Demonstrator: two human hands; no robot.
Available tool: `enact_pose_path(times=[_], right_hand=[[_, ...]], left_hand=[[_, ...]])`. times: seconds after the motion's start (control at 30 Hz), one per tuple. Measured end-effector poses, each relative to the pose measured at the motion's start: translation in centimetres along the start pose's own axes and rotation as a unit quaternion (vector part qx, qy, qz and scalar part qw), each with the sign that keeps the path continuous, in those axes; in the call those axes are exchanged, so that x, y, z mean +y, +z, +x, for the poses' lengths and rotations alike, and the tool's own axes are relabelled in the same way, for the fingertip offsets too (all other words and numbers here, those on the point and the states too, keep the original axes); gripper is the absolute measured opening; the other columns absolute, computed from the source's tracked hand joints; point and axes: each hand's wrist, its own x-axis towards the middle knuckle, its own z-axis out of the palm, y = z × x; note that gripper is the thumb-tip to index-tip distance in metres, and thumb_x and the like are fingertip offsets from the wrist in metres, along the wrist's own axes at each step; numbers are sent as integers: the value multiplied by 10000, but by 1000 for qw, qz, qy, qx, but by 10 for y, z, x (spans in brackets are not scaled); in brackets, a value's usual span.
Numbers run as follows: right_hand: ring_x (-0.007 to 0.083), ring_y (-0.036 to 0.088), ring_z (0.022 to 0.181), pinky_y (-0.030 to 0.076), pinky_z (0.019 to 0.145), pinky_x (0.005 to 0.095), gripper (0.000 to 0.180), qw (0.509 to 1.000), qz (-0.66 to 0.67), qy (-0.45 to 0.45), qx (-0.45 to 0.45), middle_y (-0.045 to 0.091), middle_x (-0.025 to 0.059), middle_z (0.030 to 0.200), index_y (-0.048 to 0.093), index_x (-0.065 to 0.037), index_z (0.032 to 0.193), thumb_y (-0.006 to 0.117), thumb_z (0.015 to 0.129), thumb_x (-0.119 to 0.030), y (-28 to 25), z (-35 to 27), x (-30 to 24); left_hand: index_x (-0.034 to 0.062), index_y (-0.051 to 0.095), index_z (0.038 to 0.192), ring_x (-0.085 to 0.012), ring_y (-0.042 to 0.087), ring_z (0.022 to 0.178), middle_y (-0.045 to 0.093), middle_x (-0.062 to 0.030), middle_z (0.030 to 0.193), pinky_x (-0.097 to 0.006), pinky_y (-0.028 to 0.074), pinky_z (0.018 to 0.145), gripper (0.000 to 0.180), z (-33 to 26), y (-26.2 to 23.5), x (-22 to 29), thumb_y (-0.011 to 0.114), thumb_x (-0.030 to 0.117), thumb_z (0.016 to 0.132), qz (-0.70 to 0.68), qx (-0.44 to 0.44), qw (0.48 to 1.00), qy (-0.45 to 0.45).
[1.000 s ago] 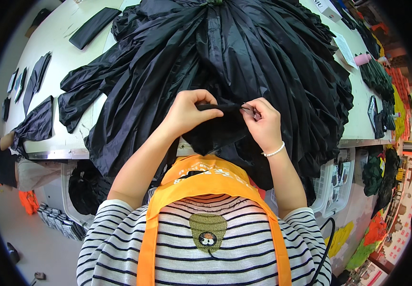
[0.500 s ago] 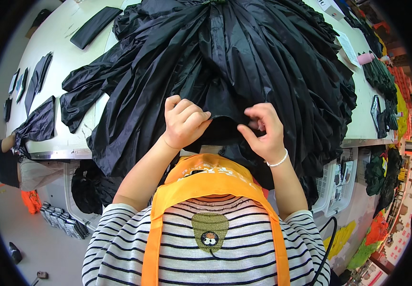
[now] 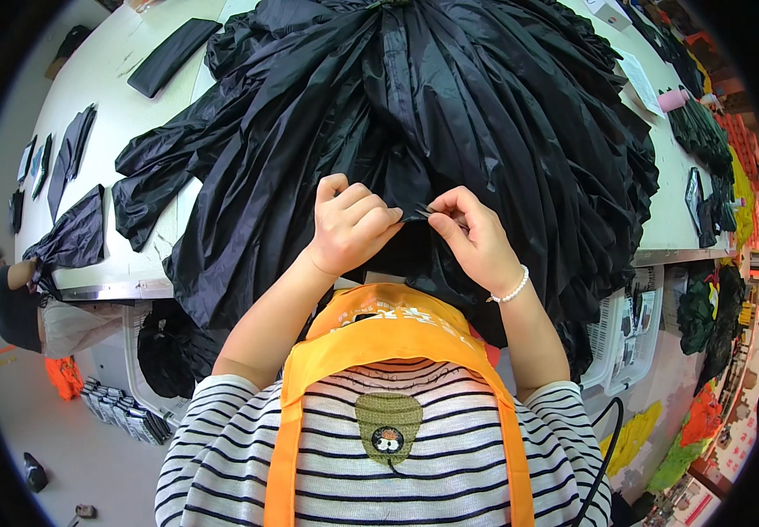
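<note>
A large gathered heap of black, shiny fabric [image 3: 520, 132] spreads over the table and hangs over its near edge. My left hand [image 3: 350, 227] is closed on the fabric's edge, thumb and bent index finger pinching it. Just to the right, my right hand [image 3: 476, 239] is closed around small thread snips [image 3: 423, 210], mostly hidden in the fingers. Their dark points face the left hand and meet the fabric edge between the two hands. Below that edge the cloth falls in a dark fold.
Folded black pieces [image 3: 173, 57] lie on the white table [image 3: 125, 132] at the left. A person [image 3: 15, 303] at the far left handles dark cloth [image 3: 76, 233]. White plastic baskets [image 3: 612, 338] stand under the table edge. A pink thread cone [image 3: 672, 99] is at the right.
My right hand has moved left and closed in, bringing the snips' points to the fabric edge. My left hand has shifted slightly right, still pinching the cloth.
</note>
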Motion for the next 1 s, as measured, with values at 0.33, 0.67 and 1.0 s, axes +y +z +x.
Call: enact_pose_path(times=[0.33, 0.67, 1.0], right_hand=[[36, 464, 607, 416, 576, 199, 237, 999, 4, -26, 25, 500, -24, 655, 607, -24, 958, 726, 809, -166, -2, 38, -12], [362, 618, 788, 489, 688, 426, 169, 967, -236, 37, -85, 645, 172, 822, 642, -30, 817, 644, 810, -198, 46, 53, 187], [386, 638, 812, 504, 779, 439, 276, 887, -383, 180, -183, 649, 244, 834, 684, 30, 828, 656, 769, -238, 14, 75, 181]], left_hand=[[142, 440, 626, -151, 483, 614, 428, 16, 598, -296, 375, 646, 134, -21, 41, 38, 570, 176, 626, -80, -128, 986, 72], [40, 617, 805, -324, 585, 775, 619, -112, 804, -404, 461, 711, 92, -99, 42, -4, 596, 129, 809, -67, -189, 951, -233], [68, 448, 1332, -245, 348, 1331, 351, -36, 1464, -386, 371, 1024, 477, -114, -33, -129, 428, 67, 855, 218, -465, 851, -108]])
